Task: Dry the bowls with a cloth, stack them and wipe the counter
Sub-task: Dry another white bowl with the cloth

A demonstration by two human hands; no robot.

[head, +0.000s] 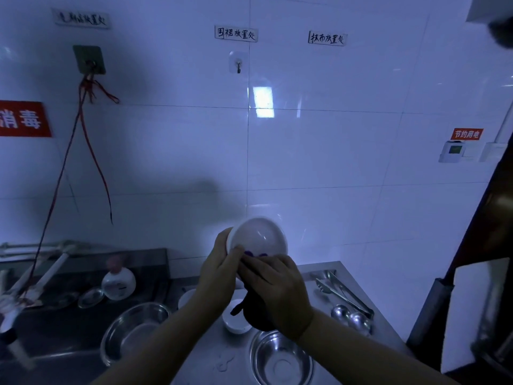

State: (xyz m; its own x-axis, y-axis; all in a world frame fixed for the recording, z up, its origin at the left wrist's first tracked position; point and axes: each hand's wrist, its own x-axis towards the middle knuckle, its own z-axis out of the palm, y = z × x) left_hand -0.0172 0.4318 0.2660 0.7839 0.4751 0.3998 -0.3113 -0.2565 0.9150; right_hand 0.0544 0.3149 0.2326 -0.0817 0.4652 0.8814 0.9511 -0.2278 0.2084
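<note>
- At the far left, a red sign (23, 118) with white characters is stuck to the white tiled wall, and red cords (83, 129) hang down from a dark square hook (89, 59) above it.
- Below, a round clear bottle (118, 283) with a pink cap stands at the back of the sink area, with a small glass lid or dish (91, 298) just beside it.
- A large steel basin (133, 329) sits in the sink, tilted toward the camera.
- The left hand (219, 270) grips the white bowl (259, 237) at its left rim, fingers curled round the outside and the thumb over the rim; the bowl is held up in the air above the worktop, its opening turned toward the camera.
- The right hand (277, 287) holds a dark cloth (256, 309), its fingers curled round it and pressing it against the lower edge of the bowl; the rest of the cloth hangs below the hand.
- Under the hands, a second white bowl (236, 323) stands on the steel worktop (388, 333), with the rim of another (185, 297) showing behind the left forearm.
- Nearer the camera, a small steel basin (280, 359) rests on the worktop.
- To the right lie metal tongs (344, 294) and two steel ladles (351, 318), close together.
- On the wall at the right, a small red label (467, 133) sits above a white switch box (452, 151).
</note>
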